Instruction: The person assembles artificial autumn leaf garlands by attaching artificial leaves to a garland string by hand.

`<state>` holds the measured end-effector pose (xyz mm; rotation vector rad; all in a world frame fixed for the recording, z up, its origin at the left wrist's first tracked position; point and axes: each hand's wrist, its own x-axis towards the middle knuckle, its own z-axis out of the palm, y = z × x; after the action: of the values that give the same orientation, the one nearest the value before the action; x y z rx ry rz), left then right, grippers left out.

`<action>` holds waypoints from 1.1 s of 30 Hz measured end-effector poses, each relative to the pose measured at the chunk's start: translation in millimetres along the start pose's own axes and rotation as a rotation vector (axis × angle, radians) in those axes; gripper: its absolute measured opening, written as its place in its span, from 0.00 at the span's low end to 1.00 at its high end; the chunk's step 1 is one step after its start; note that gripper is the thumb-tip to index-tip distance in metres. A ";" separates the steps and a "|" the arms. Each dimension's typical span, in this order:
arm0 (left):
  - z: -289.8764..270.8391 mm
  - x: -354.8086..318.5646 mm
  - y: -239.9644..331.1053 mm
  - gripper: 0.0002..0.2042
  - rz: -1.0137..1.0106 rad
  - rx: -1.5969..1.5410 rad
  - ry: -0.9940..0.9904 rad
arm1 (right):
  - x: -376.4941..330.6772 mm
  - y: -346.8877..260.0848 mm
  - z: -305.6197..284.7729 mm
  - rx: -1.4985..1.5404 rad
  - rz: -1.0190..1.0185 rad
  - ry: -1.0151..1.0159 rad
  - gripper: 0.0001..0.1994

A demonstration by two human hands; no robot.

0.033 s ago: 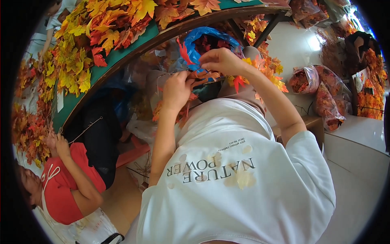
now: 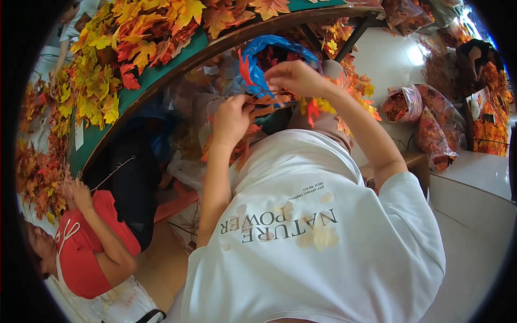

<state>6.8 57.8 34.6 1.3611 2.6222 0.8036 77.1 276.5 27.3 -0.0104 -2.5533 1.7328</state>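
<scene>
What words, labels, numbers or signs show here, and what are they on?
White T-shirt: large dark lettering, upside down here; legible, but I won't copy it.
Same shirt: smaller print, likewise not copied.
White tag against green tabletop: nothing readable.
White plastic, lower left: faint marks, too blurred.

Bag (image 2: 252, 56) before the right hand (image 2: 296, 78) — leaves (image 2: 145, 46) on the table (image 2: 97, 137), ahead left.

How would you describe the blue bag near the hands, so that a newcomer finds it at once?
Find the green table across the top left, then follow its curved edge rightward. Just below that edge, beyond the hands, the blue bag gapes open. Unlike the clear bags farther right, it is bright blue around dark red contents.
</scene>
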 end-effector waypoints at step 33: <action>-17.5 -1.8 31.3 0.18 0.060 -0.361 -0.227 | -28.7 -6.7 -51.3 -0.251 0.051 -0.311 0.08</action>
<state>25.7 63.8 64.5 1.3422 2.1477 1.0045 108.6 320.6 51.1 0.2001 -3.0030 1.5216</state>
